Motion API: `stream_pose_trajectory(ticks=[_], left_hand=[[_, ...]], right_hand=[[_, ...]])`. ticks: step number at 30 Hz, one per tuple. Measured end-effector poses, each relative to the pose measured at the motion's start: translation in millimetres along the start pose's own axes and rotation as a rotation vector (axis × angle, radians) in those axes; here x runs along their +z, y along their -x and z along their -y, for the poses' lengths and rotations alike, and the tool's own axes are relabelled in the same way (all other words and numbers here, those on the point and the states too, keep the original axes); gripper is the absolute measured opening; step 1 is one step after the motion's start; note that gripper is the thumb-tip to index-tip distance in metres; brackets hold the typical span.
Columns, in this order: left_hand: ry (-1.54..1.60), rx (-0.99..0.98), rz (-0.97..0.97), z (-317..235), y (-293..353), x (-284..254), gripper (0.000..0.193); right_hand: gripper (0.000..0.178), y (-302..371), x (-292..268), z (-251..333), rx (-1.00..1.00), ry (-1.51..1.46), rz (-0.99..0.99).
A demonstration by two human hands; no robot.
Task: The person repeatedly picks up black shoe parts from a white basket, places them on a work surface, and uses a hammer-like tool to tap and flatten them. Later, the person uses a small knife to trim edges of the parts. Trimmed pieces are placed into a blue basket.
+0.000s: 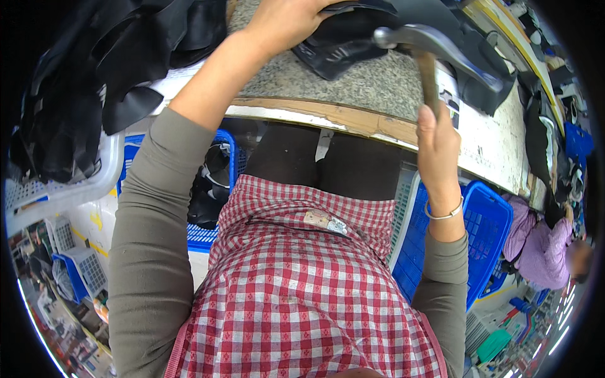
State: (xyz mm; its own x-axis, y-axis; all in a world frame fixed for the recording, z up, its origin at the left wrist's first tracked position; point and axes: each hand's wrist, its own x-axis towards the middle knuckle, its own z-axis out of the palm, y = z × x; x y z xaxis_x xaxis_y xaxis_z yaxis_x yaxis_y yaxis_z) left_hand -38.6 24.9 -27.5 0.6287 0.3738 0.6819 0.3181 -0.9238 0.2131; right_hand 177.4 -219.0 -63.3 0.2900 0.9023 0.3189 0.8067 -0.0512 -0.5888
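Note:
My right hand (438, 142) is closed round the wooden handle of a hammer (428, 79). Its metal head, with a round face on the left and a long curved claw on the right, is raised over the worktop. At the top edge, my left hand (287, 25) grips a black leather piece (343, 47), possibly a shoe upper; some of its fingers are out of the picture. This piece lies on a speckled stone slab (277, 82). More black leather (476, 88) lies at the right, partly behind the hammer head.
Black leather pieces (135, 47) are heaped at the left, over a white basket (112, 151). Under the table's wooden edge (315, 112) stand blue baskets (495, 220), one holding black items. A person in a purple checked top (545, 252) works at the far right.

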Motion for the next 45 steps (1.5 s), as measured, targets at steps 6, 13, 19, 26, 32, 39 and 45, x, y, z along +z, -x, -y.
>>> stream_pose_trajectory(ticks=[6,13,19,26,32,39,45], left_hand=[[0.171,-0.082,0.51,-4,-60,3,0.034],[0.131,-0.21,0.625,-11,-76,7,0.044],[0.154,-0.244,0.596,-15,-71,1,0.043],[0.225,-0.232,0.557,-9,-67,11,0.039],[0.199,-0.247,0.551,-5,-60,12,0.039],[0.047,-0.195,0.477,-13,-56,18,0.034],[-0.142,-0.102,0.139,-37,41,-56,0.043]], right_hand=[[0.034,-36,4,26,-0.212,0.308,0.162],[0.034,-39,-11,38,-0.003,0.225,0.283],[0.036,-38,1,20,-0.081,0.269,0.158],[0.038,-42,7,18,-0.241,0.236,0.21],[0.037,-32,-1,-5,-0.13,0.182,0.173],[0.037,-35,6,15,0.07,0.144,0.159],[0.037,-12,-13,11,0.158,0.048,0.461]])
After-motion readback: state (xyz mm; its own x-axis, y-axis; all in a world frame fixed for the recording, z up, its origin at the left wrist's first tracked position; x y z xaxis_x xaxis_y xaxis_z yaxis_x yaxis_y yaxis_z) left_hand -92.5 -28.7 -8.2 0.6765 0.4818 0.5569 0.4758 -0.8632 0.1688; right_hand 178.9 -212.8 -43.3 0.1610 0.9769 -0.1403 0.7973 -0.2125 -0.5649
